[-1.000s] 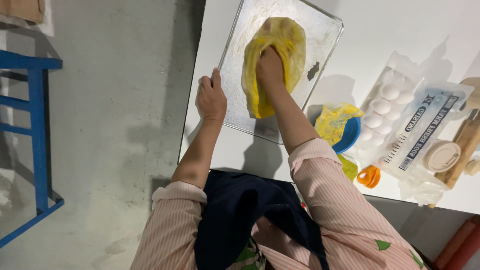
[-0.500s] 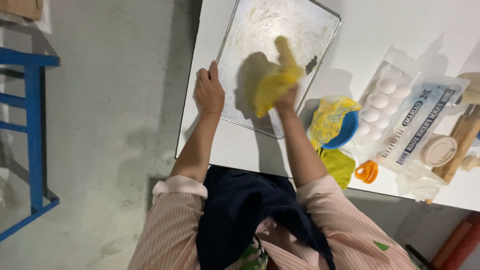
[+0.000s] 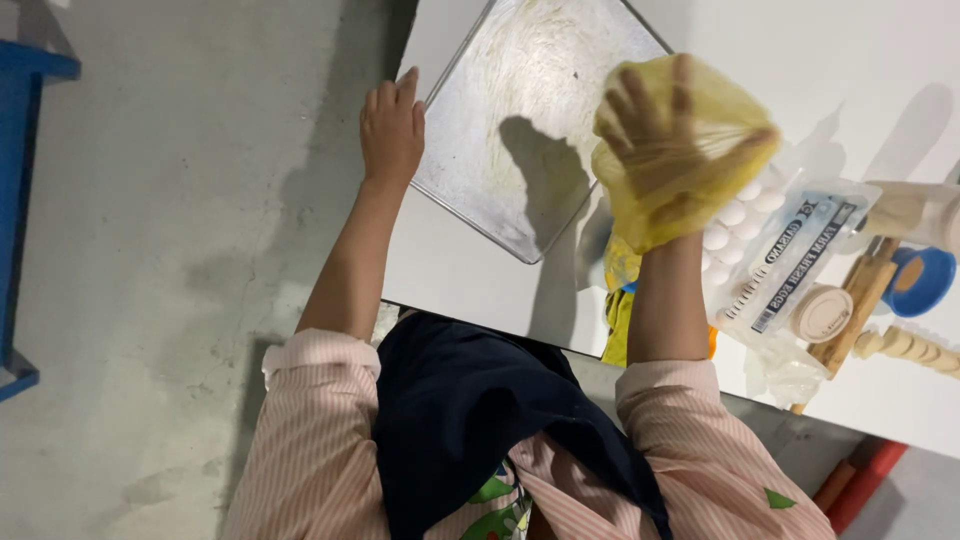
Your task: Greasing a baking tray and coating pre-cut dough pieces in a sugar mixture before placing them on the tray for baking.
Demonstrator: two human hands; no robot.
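A metal baking tray (image 3: 520, 90) with a smeared, greasy surface lies on the white table (image 3: 860, 60). My left hand (image 3: 391, 128) rests flat on the tray's left edge, fingers together, holding nothing. My right hand (image 3: 655, 130) is raised above the table to the right of the tray, spread inside a thin yellow plastic bag (image 3: 690, 170) that covers it like a glove. The bag hangs crumpled down around my wrist.
Right of the tray lie a tray of white eggs (image 3: 740, 215), a clear plastic packet (image 3: 790, 265), a round lid (image 3: 822, 312), a wooden rolling pin (image 3: 850, 310), a blue bowl (image 3: 925, 280) and a yellow cloth (image 3: 618, 320). A blue frame (image 3: 20, 200) stands on the concrete floor at the left.
My right hand in the yellow bag has lifted off the tray and moved right, over the eggs. My left hand has stayed on the tray's edge.
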